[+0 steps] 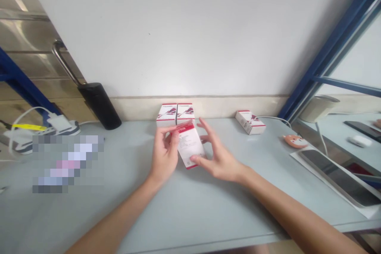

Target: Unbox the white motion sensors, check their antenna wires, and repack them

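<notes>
My left hand [163, 152] grips a small white and red box [190, 145] by its left side, tilted above the grey table [190, 206]. My right hand [218, 154] touches the box's lower right corner with the thumb, its fingers spread apart. Just behind the held box, two matching white and red boxes [175, 114] stand side by side against the wall. A third such box [250, 122] lies on its side further right.
A black cylinder [99, 105] leans at the back left beside a white power strip with cables [56, 125]. On the right lie a small orange animal-shaped item [294, 141], a dark tablet on white paper [336, 174], and a blue metal frame [327, 51].
</notes>
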{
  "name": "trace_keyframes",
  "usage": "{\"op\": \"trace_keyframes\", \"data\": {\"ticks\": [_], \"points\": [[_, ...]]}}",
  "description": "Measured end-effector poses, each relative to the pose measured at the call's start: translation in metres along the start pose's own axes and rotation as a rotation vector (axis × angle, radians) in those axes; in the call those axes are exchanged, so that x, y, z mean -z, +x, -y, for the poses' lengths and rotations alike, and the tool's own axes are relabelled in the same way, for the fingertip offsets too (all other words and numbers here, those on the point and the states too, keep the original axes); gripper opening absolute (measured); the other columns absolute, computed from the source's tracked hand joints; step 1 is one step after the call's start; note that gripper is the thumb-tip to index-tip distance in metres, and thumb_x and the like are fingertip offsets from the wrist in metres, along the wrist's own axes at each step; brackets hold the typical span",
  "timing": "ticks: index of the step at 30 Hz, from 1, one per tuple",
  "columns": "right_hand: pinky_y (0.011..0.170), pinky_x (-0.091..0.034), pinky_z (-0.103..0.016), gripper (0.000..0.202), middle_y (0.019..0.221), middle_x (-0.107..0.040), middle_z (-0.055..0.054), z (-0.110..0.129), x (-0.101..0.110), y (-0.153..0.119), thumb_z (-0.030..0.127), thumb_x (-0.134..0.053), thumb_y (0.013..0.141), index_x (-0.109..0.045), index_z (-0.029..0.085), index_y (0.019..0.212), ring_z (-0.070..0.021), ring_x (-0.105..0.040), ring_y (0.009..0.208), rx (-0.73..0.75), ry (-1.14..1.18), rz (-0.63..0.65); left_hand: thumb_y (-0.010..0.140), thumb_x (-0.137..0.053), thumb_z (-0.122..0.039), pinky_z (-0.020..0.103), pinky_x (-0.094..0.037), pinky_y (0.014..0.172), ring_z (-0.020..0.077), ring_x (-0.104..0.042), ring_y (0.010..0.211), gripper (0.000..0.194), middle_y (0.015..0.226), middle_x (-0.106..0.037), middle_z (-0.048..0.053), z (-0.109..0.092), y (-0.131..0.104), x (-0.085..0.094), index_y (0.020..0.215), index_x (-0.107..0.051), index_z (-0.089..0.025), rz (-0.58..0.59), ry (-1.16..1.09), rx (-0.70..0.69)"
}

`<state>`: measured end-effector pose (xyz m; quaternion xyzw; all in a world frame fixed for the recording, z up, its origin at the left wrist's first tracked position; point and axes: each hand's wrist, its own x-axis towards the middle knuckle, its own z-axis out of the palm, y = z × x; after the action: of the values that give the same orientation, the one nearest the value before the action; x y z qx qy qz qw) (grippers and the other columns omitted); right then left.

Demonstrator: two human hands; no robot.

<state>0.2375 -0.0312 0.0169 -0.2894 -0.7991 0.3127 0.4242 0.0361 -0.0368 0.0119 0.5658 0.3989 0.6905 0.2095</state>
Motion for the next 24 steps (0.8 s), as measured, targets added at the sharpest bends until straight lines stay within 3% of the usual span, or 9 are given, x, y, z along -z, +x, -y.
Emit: {"op": "trace_keyframes", "data": {"ticks": [3, 6, 9, 12, 14, 16, 19, 23, 24], "points": [[0.107, -0.056, -0.051, 0.088, 0.153, -0.055, -0.012, -0.001, -0.006, -0.001, 0.036, -0.076, 0.094, -0.025, 0.037, 0.166, -0.0250, -0.066, 0.120, -0.118, 0.027, 0.045, 0.100, -0.066, -0.050, 0.029, -0.060, 0.081, 0.0184, -0.072, 0.103, 0.030, 0.117, -0.071, 0.007, 0.002, 0.012, 0.009, 0.113, -0.056, -0.025, -0.113, -0.124, 0.223], [0.107, -0.056, -0.047, 0.065, 0.138, -0.065, -0.009, -0.002, -0.008, 0.001, 0.034, -0.077, 0.093, -0.049, 0.033, 0.152, -0.0232, -0.067, 0.116, -0.047, 0.060, -0.021, 0.098, -0.066, -0.053, 0.031, -0.060, 0.080, 0.0177, -0.072, 0.100, 0.033, 0.119, -0.072, 0.006, 0.007, 0.022, 0.018, 0.114, -0.052, -0.028, -0.015, -0.225, 0.347], [0.104, -0.058, -0.043, 0.052, 0.133, -0.065, -0.010, 0.001, -0.008, 0.001, 0.029, -0.076, 0.093, -0.059, 0.030, 0.143, -0.0241, -0.066, 0.120, 0.083, 0.009, -0.166, 0.099, -0.064, -0.052, 0.036, -0.059, 0.091, 0.0207, -0.070, 0.108, 0.030, 0.117, -0.072, 0.006, 0.015, 0.029, 0.026, 0.110, -0.056, -0.025, 0.046, -0.087, 0.252], [0.101, -0.059, -0.041, 0.041, 0.134, -0.066, -0.010, 0.010, -0.002, 0.004, 0.024, -0.074, 0.095, -0.065, 0.031, 0.134, -0.0239, -0.068, 0.120, 0.247, -0.137, -0.346, 0.100, -0.062, -0.049, 0.041, -0.054, 0.105, 0.0251, -0.065, 0.121, 0.028, 0.123, -0.067, 0.010, 0.028, 0.036, 0.036, 0.112, -0.065, -0.023, -0.085, 0.227, 0.044], [0.103, -0.058, -0.040, 0.041, 0.137, -0.067, -0.010, 0.020, 0.003, 0.014, 0.022, -0.075, 0.095, -0.065, 0.032, 0.134, -0.0244, -0.069, 0.122, 0.336, -0.269, -0.429, 0.100, -0.062, -0.049, 0.043, -0.051, 0.109, 0.0268, -0.061, 0.127, 0.037, 0.141, -0.059, 0.013, 0.040, 0.040, 0.043, 0.130, -0.063, -0.026, -0.163, 0.333, 0.062], [0.105, -0.056, -0.041, 0.042, 0.139, -0.068, -0.009, 0.029, 0.004, 0.033, 0.026, -0.074, 0.096, -0.063, 0.032, 0.137, -0.0253, -0.067, 0.125, 0.382, -0.405, -0.465, 0.099, -0.062, -0.051, 0.044, -0.048, 0.113, 0.0282, -0.057, 0.136, 0.056, 0.157, -0.050, 0.014, 0.053, 0.043, 0.048, 0.150, -0.049, -0.029, -0.090, 0.321, 0.171], [0.104, -0.053, -0.043, 0.033, 0.137, -0.072, -0.008, 0.037, -0.011, 0.078, 0.037, -0.070, 0.100, -0.066, 0.030, 0.133, -0.0276, -0.065, 0.125, 0.417, -0.658, -0.372, 0.100, -0.059, -0.052, 0.044, -0.049, 0.113, 0.0288, -0.060, 0.137, 0.065, 0.155, -0.055, 0.015, 0.068, 0.046, 0.052, 0.156, -0.041, -0.026, 0.060, 0.252, 0.262], [0.101, -0.049, -0.046, 0.031, 0.132, -0.074, -0.010, 0.025, -0.050, 0.140, 0.025, -0.063, 0.103, -0.067, 0.023, 0.134, -0.0299, -0.064, 0.119, 0.438, -0.943, 0.020, 0.097, -0.057, -0.048, 0.049, -0.048, 0.114, 0.0341, -0.063, 0.134, 0.052, 0.138, -0.068, 0.017, 0.073, 0.051, 0.053, 0.139, -0.057, -0.017, 0.096, 0.250, 0.267], [0.102, -0.048, -0.046, 0.030, 0.133, -0.073, -0.010, 0.019, -0.058, 0.151, 0.021, -0.060, 0.103, -0.068, 0.023, 0.132, -0.0294, -0.063, 0.119, 0.429, -0.978, 0.045, 0.096, -0.057, -0.047, 0.050, -0.049, 0.113, 0.0348, -0.064, 0.132, 0.050, 0.135, -0.070, 0.017, 0.073, 0.052, 0.054, 0.135, -0.058, -0.016, 0.104, 0.247, 0.263]]}}
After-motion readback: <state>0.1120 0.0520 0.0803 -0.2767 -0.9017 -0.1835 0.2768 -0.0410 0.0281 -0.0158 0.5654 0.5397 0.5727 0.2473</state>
